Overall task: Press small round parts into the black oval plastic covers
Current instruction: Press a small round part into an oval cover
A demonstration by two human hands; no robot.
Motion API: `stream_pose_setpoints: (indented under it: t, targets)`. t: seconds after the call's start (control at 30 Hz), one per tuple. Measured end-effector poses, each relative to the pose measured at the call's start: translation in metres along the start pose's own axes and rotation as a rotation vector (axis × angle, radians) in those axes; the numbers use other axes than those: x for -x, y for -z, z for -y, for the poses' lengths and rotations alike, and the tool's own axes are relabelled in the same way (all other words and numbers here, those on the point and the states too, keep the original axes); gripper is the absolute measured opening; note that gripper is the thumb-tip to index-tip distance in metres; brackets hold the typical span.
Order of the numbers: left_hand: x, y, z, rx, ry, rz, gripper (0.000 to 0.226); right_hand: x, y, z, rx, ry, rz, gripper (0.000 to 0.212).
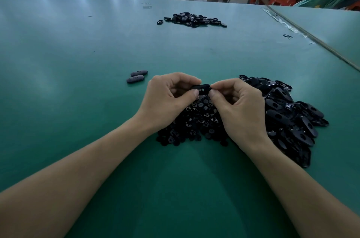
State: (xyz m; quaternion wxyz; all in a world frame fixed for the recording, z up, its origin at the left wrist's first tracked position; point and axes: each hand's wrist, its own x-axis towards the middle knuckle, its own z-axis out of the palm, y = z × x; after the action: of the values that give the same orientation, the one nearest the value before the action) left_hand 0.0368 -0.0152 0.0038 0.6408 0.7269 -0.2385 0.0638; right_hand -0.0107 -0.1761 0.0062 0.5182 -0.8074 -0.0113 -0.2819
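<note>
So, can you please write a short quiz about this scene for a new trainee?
1. True or false: the left hand and the right hand pinch one black oval plastic cover together.
2. How many loose covers lie on the green table, left of the left hand?
3. The heap of small round black parts lies: A) beneath the hands; B) at the far table edge; C) on the floor.
Key: 1 true; 2 two; 3 A.
</note>
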Motion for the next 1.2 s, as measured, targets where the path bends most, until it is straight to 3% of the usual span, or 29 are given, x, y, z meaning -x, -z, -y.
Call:
stream_pose_setpoints:
  t: [0.3, 0.5, 0.83, 1.0, 1.2]
  targets:
    - [0.0005, -0.0003, -0.0006, 0.026, 0.041, 0.018, 0.028, 0.0001, -0.0003, 0.0012, -0.038, 0.008, 0.020, 0.019]
    - [0.0025, -0.0025, -0.0025, -0.154, -0.080, 0.060, 0.037, 0.0029, -0.0007, 0.0036, -0.092, 0.046, 0.078, 0.020]
    - [-0.0013, -0.0011, -0.0038, -0.032, 0.014, -0.041, 0.006, 0.0022, -0.0019, 0.0035, -0.097, 0.038, 0.046, 0.020]
    - [0.0002, 0.0010, -0.0030, 0.070, 0.041, -0.040, 0.016, 0.0030, -0.0037, 0.0039, -0.071, 0.043, 0.071, 0.019]
    - [0.0013, 0.0006, -0.0053, 0.035, 0.045, -0.007, 0.027, 0.0029, -0.0042, 0.0022, -0.071, 0.036, 0.075, 0.020]
